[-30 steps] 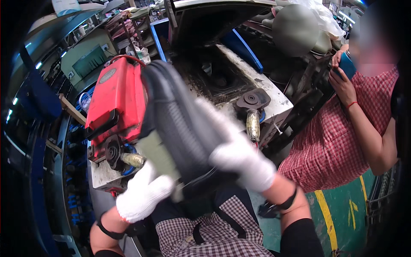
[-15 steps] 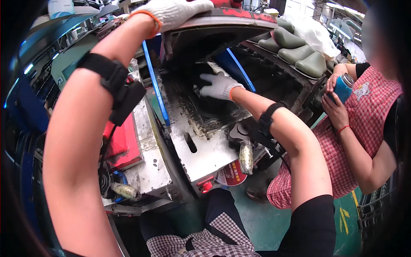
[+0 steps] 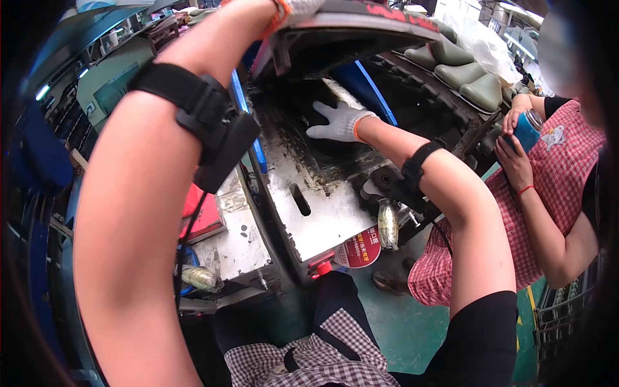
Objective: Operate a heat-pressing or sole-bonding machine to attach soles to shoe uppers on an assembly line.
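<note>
My left hand (image 3: 303, 8), in a white knitted glove, is at the top edge of the view against the raised lid (image 3: 361, 29) of a machine. Its fingers are mostly cut off, so their grip is hidden. My right hand (image 3: 337, 122), gloved too, reaches under the lid with fingers spread, over the dark, round-edged mould area (image 3: 335, 151) on the machine bed. Whether the fingertips touch that surface is unclear. Nothing shows in this hand. Blue side bars (image 3: 374, 90) flank the bed, and the worn metal plate (image 3: 322, 213) in front has an oblong slot.
A co-worker in a red checked apron (image 3: 477, 258) stands at the right, holding a blue can (image 3: 530, 129). Green shoe-shaped forms (image 3: 480, 90) line a rack behind. A wrapped handle (image 3: 388, 224) juts out near the plate. Left lies a red block (image 3: 205, 213).
My view has shifted, so the machine sits further right in the picture. My left hand has slipped mostly past the top edge. My right hand stays under the lid, fingers still spread.
</note>
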A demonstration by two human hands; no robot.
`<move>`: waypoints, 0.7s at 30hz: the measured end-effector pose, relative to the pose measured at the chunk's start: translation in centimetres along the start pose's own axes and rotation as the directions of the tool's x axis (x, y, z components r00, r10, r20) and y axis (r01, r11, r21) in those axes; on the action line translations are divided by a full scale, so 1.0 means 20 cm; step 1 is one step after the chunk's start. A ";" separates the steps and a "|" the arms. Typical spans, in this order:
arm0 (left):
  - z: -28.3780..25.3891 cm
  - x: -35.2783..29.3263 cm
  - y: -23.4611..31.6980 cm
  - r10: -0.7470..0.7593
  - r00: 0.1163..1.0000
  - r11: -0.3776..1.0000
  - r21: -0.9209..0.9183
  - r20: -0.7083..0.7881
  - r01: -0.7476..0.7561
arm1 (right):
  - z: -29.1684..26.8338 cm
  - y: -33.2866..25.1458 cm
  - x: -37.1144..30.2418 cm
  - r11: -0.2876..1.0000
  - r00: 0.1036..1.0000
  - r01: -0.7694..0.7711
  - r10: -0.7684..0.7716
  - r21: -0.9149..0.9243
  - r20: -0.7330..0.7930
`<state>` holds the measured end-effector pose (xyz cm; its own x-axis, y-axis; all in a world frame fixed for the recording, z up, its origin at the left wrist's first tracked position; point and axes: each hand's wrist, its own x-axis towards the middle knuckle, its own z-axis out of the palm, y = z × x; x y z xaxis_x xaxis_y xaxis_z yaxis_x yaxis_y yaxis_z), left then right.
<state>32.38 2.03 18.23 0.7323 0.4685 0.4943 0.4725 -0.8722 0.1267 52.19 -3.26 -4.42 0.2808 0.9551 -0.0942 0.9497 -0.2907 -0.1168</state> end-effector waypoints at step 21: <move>1.15 -0.96 0.16 -0.206 0.949 0.970 0.080 -0.238 0.230 | 0.30 -0.18 -1.27 0.906 0.644 0.378 -0.406 -0.192 -0.649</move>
<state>31.10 -6.42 -10.60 0.4810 0.5903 0.6482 0.6659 -0.7269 0.1679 40.84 -26.76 -7.56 -0.1144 0.7695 0.6283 0.9929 0.1084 0.0479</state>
